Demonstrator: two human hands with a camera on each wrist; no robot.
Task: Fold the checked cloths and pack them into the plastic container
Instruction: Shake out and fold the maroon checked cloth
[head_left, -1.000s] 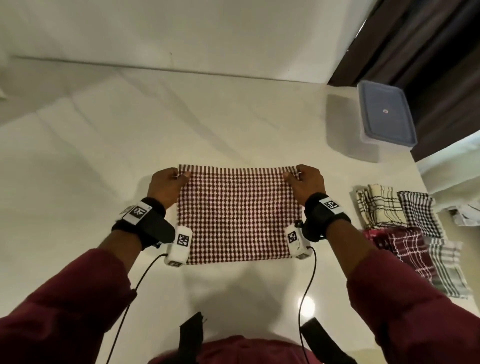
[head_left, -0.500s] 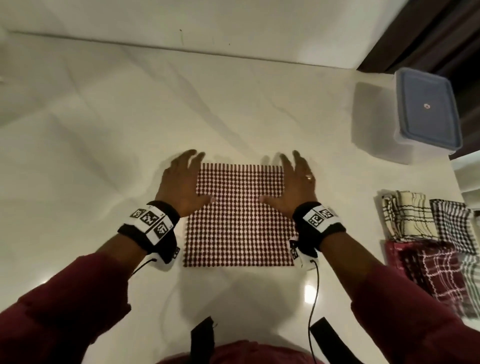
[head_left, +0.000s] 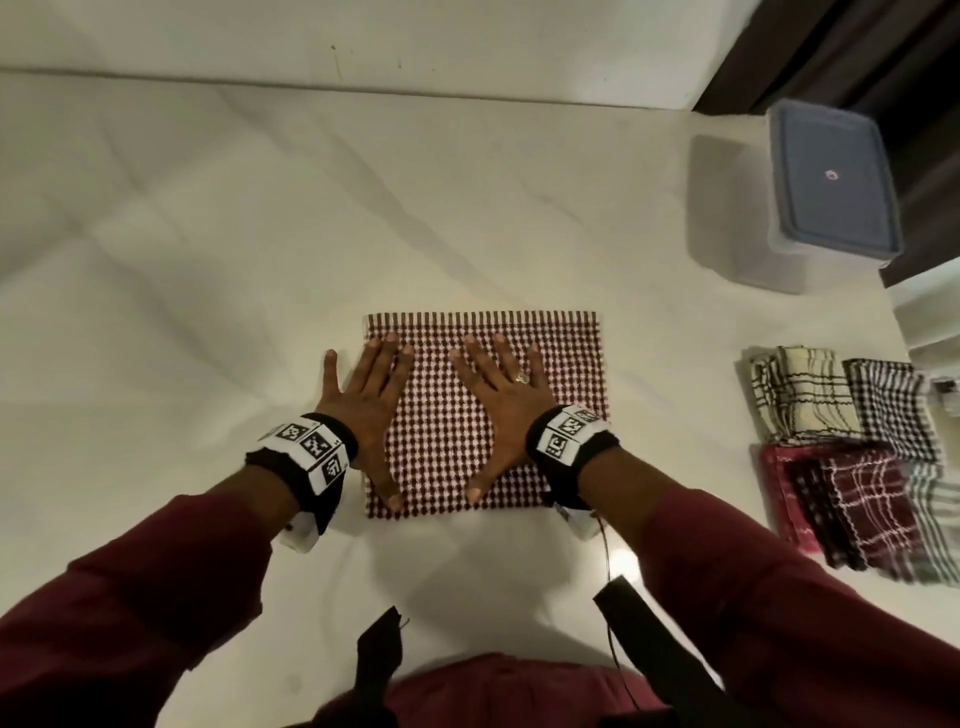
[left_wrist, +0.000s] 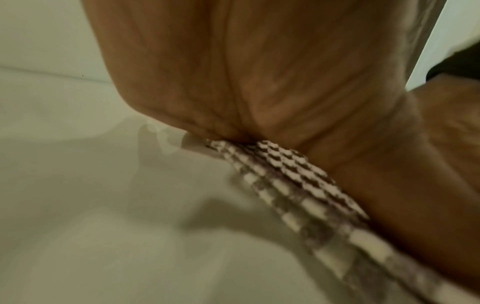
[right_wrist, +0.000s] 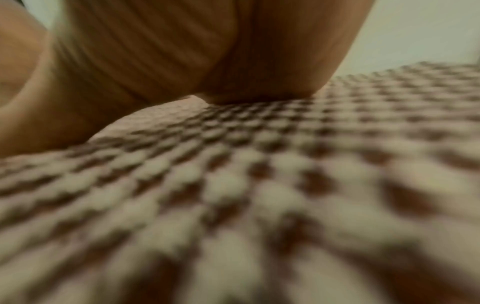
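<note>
A maroon-and-white checked cloth (head_left: 561, 364) lies folded flat on the white table (head_left: 208, 260) in front of me. My left hand (head_left: 371, 410) presses flat on its left part, fingers straight and spread, little finger off the cloth's edge. My right hand (head_left: 501, 410) lies flat on the middle, fingers straight. In the left wrist view the palm (left_wrist: 259, 72) bears down on the cloth's edge (left_wrist: 298, 170). The right wrist view shows the palm (right_wrist: 182, 51) on the blurred cloth (right_wrist: 259, 164). The plastic container (head_left: 831, 182), its blue-grey lid on, stands at the far right.
Several other checked cloths lie in a heap at the right edge: a cream one (head_left: 800, 395), a black-and-white one (head_left: 893, 410), a maroon one (head_left: 857, 504). A white wall (head_left: 363, 36) runs behind the table; a dark curtain (head_left: 857, 47) hangs at the top right.
One second ago both hands pinched the cloth's far corners. They let go, flattened onto it, and have slid toward me and inward while pressing on the fabric.
</note>
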